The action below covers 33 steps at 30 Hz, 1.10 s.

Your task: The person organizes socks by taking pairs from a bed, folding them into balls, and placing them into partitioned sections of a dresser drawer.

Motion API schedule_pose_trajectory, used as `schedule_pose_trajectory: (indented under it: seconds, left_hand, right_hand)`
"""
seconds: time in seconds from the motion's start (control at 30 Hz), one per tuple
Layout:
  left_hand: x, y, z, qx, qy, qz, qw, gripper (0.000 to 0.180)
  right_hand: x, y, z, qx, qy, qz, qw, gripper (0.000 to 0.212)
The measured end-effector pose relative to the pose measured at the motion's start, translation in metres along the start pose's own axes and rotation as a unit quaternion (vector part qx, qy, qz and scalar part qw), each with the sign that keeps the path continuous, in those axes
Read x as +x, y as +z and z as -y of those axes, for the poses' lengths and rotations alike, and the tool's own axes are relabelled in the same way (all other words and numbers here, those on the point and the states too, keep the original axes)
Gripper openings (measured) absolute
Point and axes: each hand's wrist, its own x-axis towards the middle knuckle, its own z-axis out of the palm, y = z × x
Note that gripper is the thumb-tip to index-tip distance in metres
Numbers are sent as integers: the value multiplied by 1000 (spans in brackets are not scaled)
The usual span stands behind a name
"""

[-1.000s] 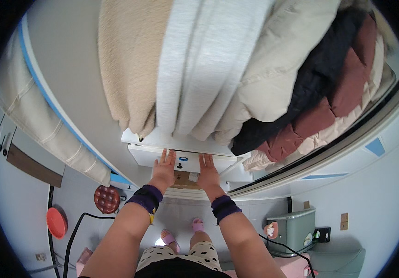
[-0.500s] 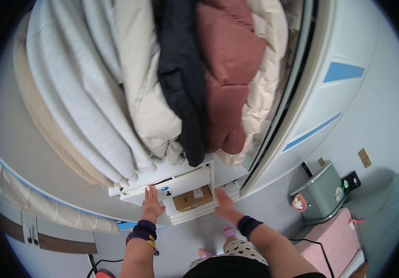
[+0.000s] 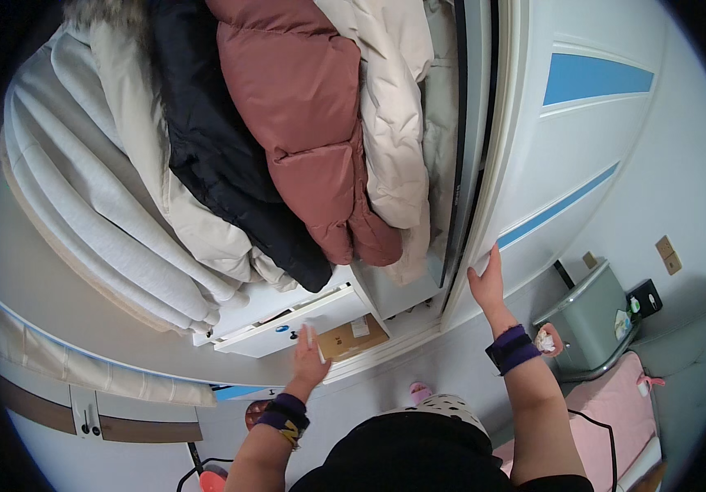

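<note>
The white drawer (image 3: 291, 321) sits part-way out at the bottom of the wardrobe, right under the hanging coats (image 3: 287, 139), with a brown cardboard box (image 3: 353, 337) just beside it. Its front edge is touched by the left hand (image 3: 309, 363), fingers loosely together. The white sliding door (image 3: 566, 156) is pressed flat by the right hand (image 3: 486, 283), fingers extended. A grey bin (image 3: 591, 316) is seen nearby.

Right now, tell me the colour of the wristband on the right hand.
Dark purple wristband, seen in the head view; the right hand rests on the wardrobe door.
</note>
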Motion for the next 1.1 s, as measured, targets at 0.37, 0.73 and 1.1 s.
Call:
schedule_pose_trajectory:
  seconds: [0.37,0.73,1.1]
  left_hand:
    - [9,-12,-100,-94,124,96,983,80]
    - [0,-16,-109,-113,195,77,971,79]
    - [-24,-48,-56,-212,232,62,947,80]
  right_hand:
    - [-7,10,-5,71,92,-13,993,76]
    - [-44,25,33,149,116,61,980,77]
    - [-102,65,106,185,119,114,969,79]
